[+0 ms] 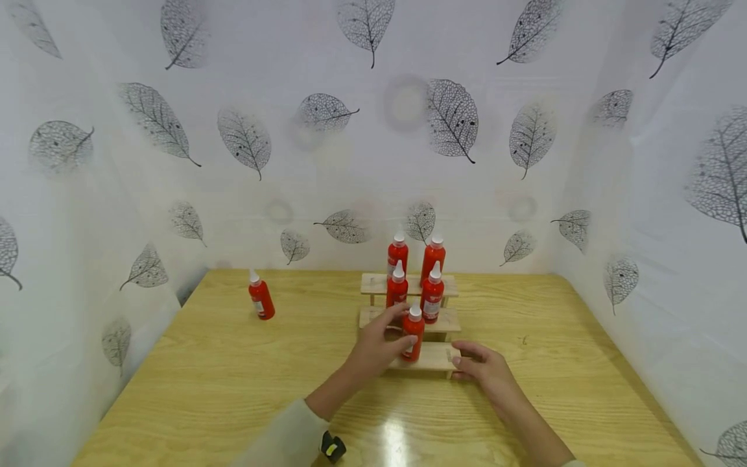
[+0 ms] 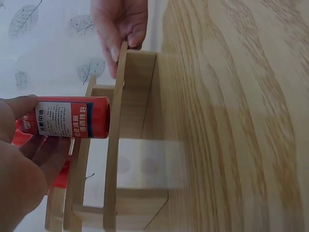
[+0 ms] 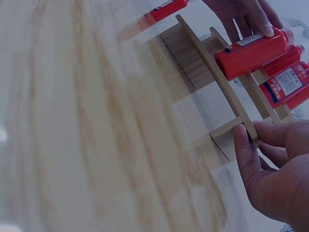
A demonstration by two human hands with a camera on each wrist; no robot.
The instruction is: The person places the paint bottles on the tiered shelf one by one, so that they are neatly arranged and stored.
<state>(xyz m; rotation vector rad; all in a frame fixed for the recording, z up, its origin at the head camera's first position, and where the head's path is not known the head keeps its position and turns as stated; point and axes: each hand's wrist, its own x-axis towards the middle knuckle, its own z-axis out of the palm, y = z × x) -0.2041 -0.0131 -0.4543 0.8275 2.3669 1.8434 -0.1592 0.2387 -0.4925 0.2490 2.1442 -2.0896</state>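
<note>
My left hand (image 1: 373, 347) grips a red bottle (image 1: 415, 329) with a white cap, thumb on the near side and fingers behind. The bottle is upright at the lowest step of a three-tier wooden rack (image 1: 434, 355); in the left wrist view its printed label (image 2: 58, 118) shows. Whether its base bears on the step I cannot tell. At the rack's right end, my right hand (image 3: 277, 166) pinches the lowest board between thumb and fingers. Two red bottles (image 1: 432, 299) stand on the middle step, and two more (image 1: 432, 261) on the top step, partly hidden behind them.
Another red bottle (image 1: 262, 301) with a pointed white cap stands apart on the wooden table (image 1: 233, 376), left of the rack. Leaf-patterned white curtains (image 1: 327, 168) enclose the table's back and sides. A dark device (image 1: 332, 447) sits at the left sleeve.
</note>
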